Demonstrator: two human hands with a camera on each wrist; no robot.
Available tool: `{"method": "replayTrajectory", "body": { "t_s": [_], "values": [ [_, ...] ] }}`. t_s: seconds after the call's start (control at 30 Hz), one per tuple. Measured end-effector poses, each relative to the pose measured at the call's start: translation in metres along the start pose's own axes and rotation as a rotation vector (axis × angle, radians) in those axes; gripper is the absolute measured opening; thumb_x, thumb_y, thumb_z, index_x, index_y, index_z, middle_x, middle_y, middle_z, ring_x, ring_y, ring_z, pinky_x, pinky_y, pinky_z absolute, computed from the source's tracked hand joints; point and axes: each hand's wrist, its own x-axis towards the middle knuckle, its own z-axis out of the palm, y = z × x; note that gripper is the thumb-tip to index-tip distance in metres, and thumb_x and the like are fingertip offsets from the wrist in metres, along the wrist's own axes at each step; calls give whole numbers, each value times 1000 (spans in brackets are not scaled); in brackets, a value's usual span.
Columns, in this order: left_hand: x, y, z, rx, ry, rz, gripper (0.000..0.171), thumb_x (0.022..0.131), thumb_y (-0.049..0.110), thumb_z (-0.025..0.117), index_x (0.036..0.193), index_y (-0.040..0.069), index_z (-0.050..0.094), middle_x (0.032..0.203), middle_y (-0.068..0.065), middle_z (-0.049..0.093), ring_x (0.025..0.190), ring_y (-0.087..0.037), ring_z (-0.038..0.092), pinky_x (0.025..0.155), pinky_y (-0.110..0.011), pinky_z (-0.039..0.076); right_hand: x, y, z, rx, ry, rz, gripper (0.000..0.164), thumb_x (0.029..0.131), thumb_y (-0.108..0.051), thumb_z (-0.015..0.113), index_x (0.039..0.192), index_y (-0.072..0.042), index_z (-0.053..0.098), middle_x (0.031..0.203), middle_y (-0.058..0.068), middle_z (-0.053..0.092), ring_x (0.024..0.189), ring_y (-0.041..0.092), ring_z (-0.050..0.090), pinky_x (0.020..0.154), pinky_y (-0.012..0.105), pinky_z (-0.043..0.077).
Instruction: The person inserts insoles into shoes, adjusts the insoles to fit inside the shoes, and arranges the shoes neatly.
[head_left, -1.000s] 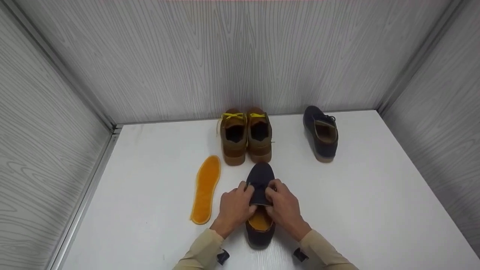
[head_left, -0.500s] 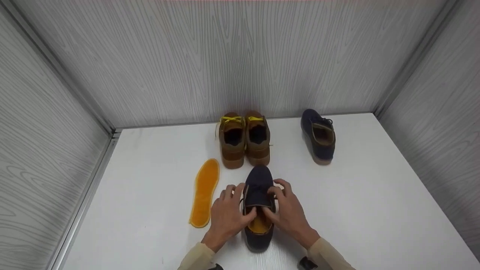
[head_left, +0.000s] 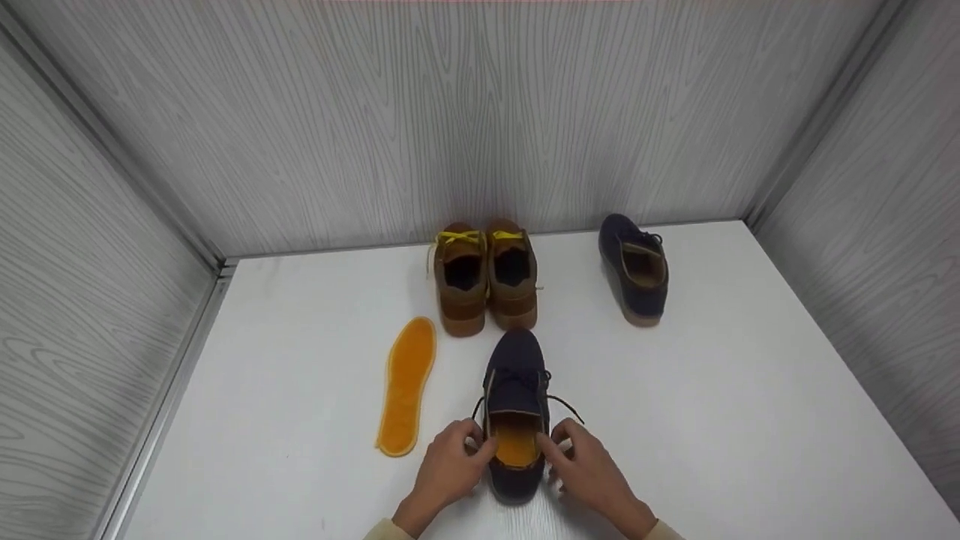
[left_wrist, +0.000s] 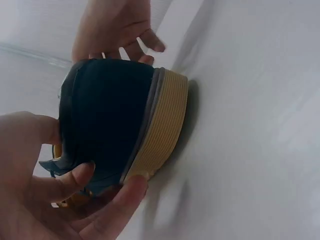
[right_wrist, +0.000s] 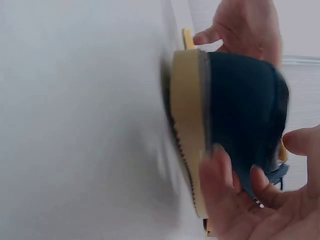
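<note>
A navy lace-up shoe [head_left: 514, 351] stands on the white table, toe pointing away from me. Inside its opening shows an orange insole [head_left: 516, 445]. My left hand [head_left: 448, 466] holds the left side of the collar, thumb at the rim and fingers outside. On the other side my right hand [head_left: 592, 471] grips the collar in the same way. Loose ends of the dark shoelace [head_left: 566, 408] stick out to both sides. The wrist views show the shoe's heel [left_wrist: 107, 107] and its pale sole [right_wrist: 186, 95] between the hands.
To the left lies a second orange insole [head_left: 407, 386]. A pair of brown shoes [head_left: 461, 296] with yellow laces stands beyond the navy shoe's toe. Farther right is another navy shoe [head_left: 634, 270]. Grey wood-grain walls [head_left: 480, 112] enclose the table [head_left: 750, 390].
Both hands have let go of the tongue and lace area and slid back toward me to the sides of the collar. The lace ends now show spread outward.
</note>
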Motion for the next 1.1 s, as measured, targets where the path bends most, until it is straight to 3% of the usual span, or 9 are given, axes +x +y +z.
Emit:
{"method": "replayTrajectory", "body": {
  "t_s": [0.13, 0.4, 0.67, 0.9, 1.1],
  "values": [
    [5, 3, 6, -18, 2, 27, 18, 86, 25, 58, 73, 16, 49, 67, 6, 46, 58, -10, 45, 52, -26, 35, 4, -1, 4, 8, -10, 3, 27, 98, -32, 51, 88, -8, 46, 83, 6, 50, 59, 19, 59, 46, 31, 50],
    [8, 14, 14, 21, -21, 25, 7, 85, 21, 54, 81, 16, 53, 65, 7, 45, 61, -11, 46, 54, -26, 34, 8, -8, 4, -196, 56, -3, 12, 93, -19, 49, 90, -8, 51, 73, -1, 48, 64, 13, 49, 58, 29, 41],
    [15, 34, 20, 59, 37, 143, 5, 87, 19, 52, 84, 15, 52, 67, 8, 45, 60, -10, 44, 53, -25, 34, 8, -8, -14, -196, 163, 1, 6, 90, -14, 50, 90, -9, 51, 73, -2, 47, 66, 13, 47, 58, 28, 39],
    [51, 65, 19, 50, 57, 250, 8, 88, 19, 51, 82, 14, 50, 66, 6, 44, 57, -11, 43, 50, -25, 34, 29, -12, -52, -202, 251, -44, 5, 93, -13, 50, 91, -8, 51, 74, 0, 48, 67, 15, 47, 58, 30, 40],
    [96, 87, 22, 53, 45, 236, 11, 91, 20, 49, 84, 13, 48, 68, 3, 43, 60, -13, 43, 53, -27, 34, 67, -5, -79, -86, 291, -65, 8, 97, -13, 46, 92, -8, 48, 78, 6, 53, 68, 18, 54, 58, 31, 47]
  ]
}}
